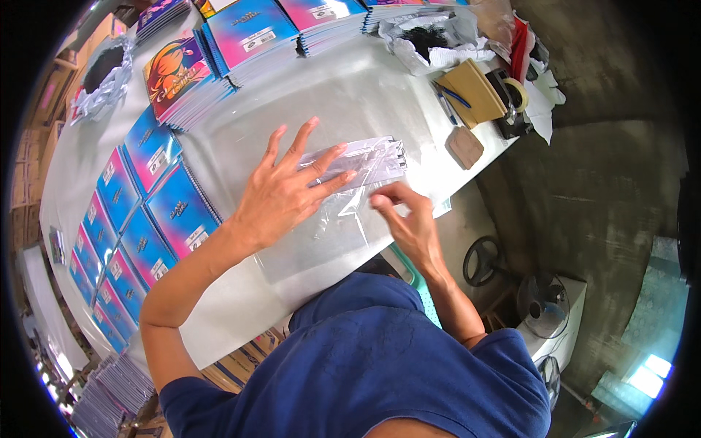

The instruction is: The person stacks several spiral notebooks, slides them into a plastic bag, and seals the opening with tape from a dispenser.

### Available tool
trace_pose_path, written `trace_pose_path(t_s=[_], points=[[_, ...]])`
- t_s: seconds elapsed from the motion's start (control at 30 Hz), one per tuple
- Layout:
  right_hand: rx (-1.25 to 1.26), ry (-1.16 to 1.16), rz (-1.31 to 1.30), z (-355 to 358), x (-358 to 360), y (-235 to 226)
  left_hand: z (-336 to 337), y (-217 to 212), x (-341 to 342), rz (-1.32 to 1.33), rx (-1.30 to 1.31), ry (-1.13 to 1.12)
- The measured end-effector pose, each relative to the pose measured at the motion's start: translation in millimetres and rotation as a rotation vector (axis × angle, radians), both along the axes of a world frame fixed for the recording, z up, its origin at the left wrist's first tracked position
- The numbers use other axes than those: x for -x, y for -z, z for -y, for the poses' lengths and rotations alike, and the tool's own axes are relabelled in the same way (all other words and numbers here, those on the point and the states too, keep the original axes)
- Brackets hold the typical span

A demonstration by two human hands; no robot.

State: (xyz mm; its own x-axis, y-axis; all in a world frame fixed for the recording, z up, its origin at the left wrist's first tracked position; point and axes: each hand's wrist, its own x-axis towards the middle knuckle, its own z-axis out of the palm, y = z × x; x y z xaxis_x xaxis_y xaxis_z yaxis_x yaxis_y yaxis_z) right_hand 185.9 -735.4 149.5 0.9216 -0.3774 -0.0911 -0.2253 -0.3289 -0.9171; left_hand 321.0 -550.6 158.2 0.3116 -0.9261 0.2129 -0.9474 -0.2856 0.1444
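Observation:
My left hand (288, 186) reaches over the table with its fingers spread, the tips resting on a bundle of pale lilac paper strips (365, 157) with black print at the right end. Glossy clear plastic film (347, 215) lies around and below the strips. Just right of the film is my right hand (410, 219), fingers curled, with thumb and forefinger drawn together and slightly blurred. Whatever lies between those fingertips is hidden or too small to make out.
Blue-and-pink spiral notebooks (179, 204) lie in rows at left; notebook stacks (252, 36) line the far side. A crumpled white bag (434, 47), brown cardboard box (471, 91), pens (454, 96), tape roll (517, 95) and brown block (465, 147) sit at right. A fan (542, 305) stands beyond the table.

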Motion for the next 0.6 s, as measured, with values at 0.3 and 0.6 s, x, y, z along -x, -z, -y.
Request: trace_pose_path(t_s=[0.3,0.6], points=[[-0.539,0.178,0.2,-34.3,-3.5,75.2,-1.8,8.5,5.1,-0.022,-0.002,-0.014],[-0.541,0.021,0.056,-4.7,-11.0,69.0,44.2,-19.9,-18.1,-0.436,-0.303,-0.199]])
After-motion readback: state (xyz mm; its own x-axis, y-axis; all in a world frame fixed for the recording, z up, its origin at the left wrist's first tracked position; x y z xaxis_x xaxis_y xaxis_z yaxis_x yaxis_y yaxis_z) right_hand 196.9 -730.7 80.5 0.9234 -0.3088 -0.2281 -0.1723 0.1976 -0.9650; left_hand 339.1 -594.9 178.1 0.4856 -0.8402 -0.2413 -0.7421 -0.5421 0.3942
